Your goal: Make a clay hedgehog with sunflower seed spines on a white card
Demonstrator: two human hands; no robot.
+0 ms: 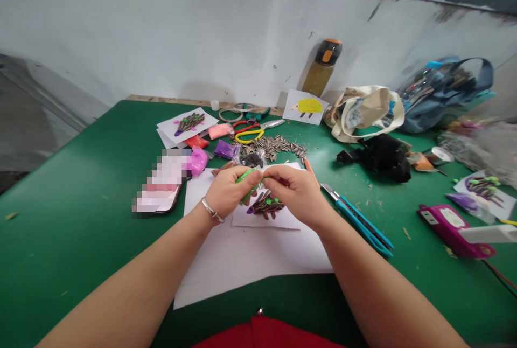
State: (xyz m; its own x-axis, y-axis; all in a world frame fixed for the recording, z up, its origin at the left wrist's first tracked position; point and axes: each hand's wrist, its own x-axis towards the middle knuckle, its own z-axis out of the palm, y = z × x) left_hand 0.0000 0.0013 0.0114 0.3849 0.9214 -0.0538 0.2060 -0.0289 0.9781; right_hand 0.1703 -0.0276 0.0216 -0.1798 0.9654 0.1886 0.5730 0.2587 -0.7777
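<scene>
My left hand (228, 192), with a silver bracelet at the wrist, is closed around a bag of bright green modelling clay (246, 176). At the bag's right end, my right hand (297, 193) pinches a small bit of green clay (264, 178) between thumb and forefinger. Below both hands lies a small white card (266, 224), which bears a hedgehog made of sunflower seeds (264, 207) with green dots and a purple snout. My fingers partly hide it. A large white sheet of paper (226, 267) lies underneath the card.
Beyond my hands lie loose sunflower seeds (274, 146), yellow-handled scissors (248, 135) and a purple clay packet (226, 149). A phone (161, 189) lies to the left. On the right are a blue utility knife (355, 216), a black pouch (383, 157) and a magenta device (454, 232). A bottle (321, 70) stands behind.
</scene>
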